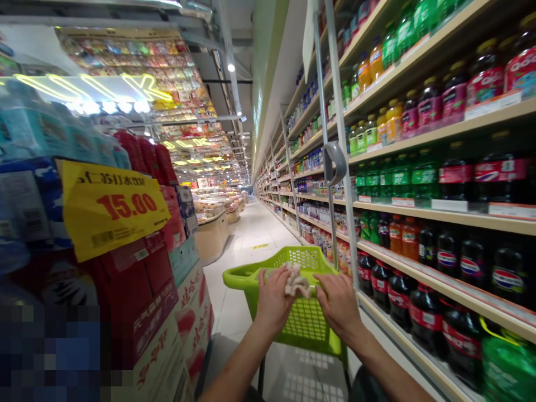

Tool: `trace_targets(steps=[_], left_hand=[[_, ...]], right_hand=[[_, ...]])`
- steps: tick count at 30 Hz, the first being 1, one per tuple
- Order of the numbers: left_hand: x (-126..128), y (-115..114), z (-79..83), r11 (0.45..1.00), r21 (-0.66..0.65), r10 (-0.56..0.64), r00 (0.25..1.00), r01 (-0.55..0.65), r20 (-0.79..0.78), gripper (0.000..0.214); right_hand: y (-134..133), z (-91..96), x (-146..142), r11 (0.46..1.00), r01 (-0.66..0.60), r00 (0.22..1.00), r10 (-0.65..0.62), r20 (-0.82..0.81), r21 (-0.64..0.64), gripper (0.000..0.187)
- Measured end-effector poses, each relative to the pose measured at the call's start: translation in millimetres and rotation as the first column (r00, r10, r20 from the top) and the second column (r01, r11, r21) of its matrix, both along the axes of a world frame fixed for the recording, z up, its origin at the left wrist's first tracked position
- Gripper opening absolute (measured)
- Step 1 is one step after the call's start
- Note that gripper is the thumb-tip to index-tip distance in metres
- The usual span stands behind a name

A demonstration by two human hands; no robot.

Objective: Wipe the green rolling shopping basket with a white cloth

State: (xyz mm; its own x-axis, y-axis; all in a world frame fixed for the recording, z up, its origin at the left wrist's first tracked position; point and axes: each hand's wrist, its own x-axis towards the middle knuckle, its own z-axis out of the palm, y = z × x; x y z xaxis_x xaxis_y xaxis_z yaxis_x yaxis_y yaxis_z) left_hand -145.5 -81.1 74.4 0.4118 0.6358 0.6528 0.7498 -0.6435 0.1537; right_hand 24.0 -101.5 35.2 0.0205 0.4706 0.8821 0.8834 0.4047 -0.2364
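A bright green plastic shopping cart (307,321) with perforated walls stands right in front of me, its dark legs reaching the floor. My left hand (274,293) is closed at the near side of the cart, with a crumpled beige cloth (296,281) bunched against its fingers. Part of the cloth hangs over the cart's rim. On the right end of the near rim, my right hand (340,301) rests with its fingers curled over the green plastic. The palm sides of both hands are hidden.
Shelves of soda bottles (429,324) line the right, with a metal ladder (329,139) against them. Stacked drink cartons (146,285) under a yellow price sign (115,206) stand close on the left. A tiled aisle (247,223) runs ahead past display bins (211,234).
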Motion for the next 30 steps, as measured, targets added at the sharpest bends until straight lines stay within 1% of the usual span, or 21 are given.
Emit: trace_targets(steps=[1,3,6,7,8,10,12,14,15,16,17,18,20,22,23,25,27,30], left_hand=[[-1.5,3.4,0.2,1.000,0.001,0.003,1.000,-0.003,0.024,0.031],[-12.4,12.7,2.6,0.999,0.024,0.032,0.997,-0.033,0.067,0.032],[-37.7,27.1,8.5,0.982,0.049,0.173,0.971,-0.183,0.162,0.033],[-43.0,29.5,9.6,0.974,0.043,0.209,0.960,-0.221,0.185,0.032],[-44.3,29.7,9.8,0.971,0.039,0.222,0.955,-0.234,0.194,0.030],[-34.0,23.8,7.3,0.982,0.052,0.172,0.971,-0.183,0.167,0.028],[-12.0,13.5,3.0,0.993,0.085,0.069,0.993,-0.078,0.100,0.026],[7.4,6.1,0.9,0.996,0.089,-0.019,1.000,0.018,0.015,0.027],[11.8,5.5,1.6,0.996,0.080,-0.039,0.999,0.040,-0.022,0.029],[11.7,7.3,3.5,0.997,0.064,-0.032,0.998,0.035,-0.048,0.030],[7.3,11.4,6.4,0.999,0.045,0.005,0.998,-0.002,-0.057,0.030],[-0.7,17.2,9.9,0.998,0.021,0.066,0.997,-0.065,-0.052,0.028],[-21.3,31.1,17.1,0.974,-0.036,0.224,0.974,-0.224,-0.019,0.024],[-38.9,42.8,22.1,0.946,-0.080,0.313,0.949,-0.315,-0.028,0.025],[-44.4,46.6,23.3,0.940,-0.084,0.328,0.944,-0.331,-0.045,0.026],[-47.7,49.6,23.1,0.942,-0.060,0.325,0.943,-0.329,-0.077,0.026],[-42.9,47.7,20.0,0.947,-0.019,0.318,0.944,-0.321,-0.090,0.027],[-31.2,40.8,11.7,0.953,0.037,0.303,0.949,-0.301,-0.090,0.025]], right_hand=[[-0.8,-0.7,1.5,1.000,-0.011,1.000,0.011,0.003,0.005,0.025],[-2.7,-1.7,3.8,0.999,-0.040,0.999,0.039,0.016,0.010,0.024],[-5.0,-2.2,3.6,0.998,-0.064,0.998,0.064,0.018,0.013,0.024],[-5.5,-2.0,2.4,0.998,-0.064,0.998,0.064,0.010,0.015,0.024],[-5.8,-1.7,0.9,0.998,-0.060,0.998,0.060,-0.002,0.021,0.024],[-5.8,-1.2,-1.6,0.998,-0.048,0.998,0.049,-0.027,0.041,0.024],[-5.2,-1.2,-1.9,0.997,-0.047,0.998,0.049,-0.038,0.054,0.024],[-3.8,-1.9,1.2,0.996,-0.065,0.997,0.066,-0.030,0.057,0.024],[-2.8,-2.3,3.6,0.995,-0.077,0.997,0.078,-0.024,0.056,0.023],[-1.5,-2.6,6.3,0.995,-0.088,0.996,0.089,-0.018,0.056,0.023],[0.1,-2.9,8.8,0.994,-0.098,0.995,0.099,-0.013,0.056,0.022],[2.0,-3.0,10.8,0.993,-0.107,0.994,0.107,-0.008,0.054,0.022],[6.8,-2.6,12.4,0.993,-0.112,0.994,0.112,-0.007,0.047,0.022],[12.3,-1.8,10.5,0.994,-0.102,0.995,0.103,-0.012,0.033,0.022],[15.1,-1.2,9.0,0.995,-0.096,0.995,0.097,-0.014,0.023,0.022],[20.7,-0.3,6.9,0.995,-0.097,0.995,0.097,-0.014,-0.002,0.022],[26.0,0.5,8.6,0.993,-0.118,0.993,0.117,-0.016,-0.022,0.021],[32.4,2.4,20.6,0.990,-0.140,0.990,0.139,-0.030,-0.020,0.022]])
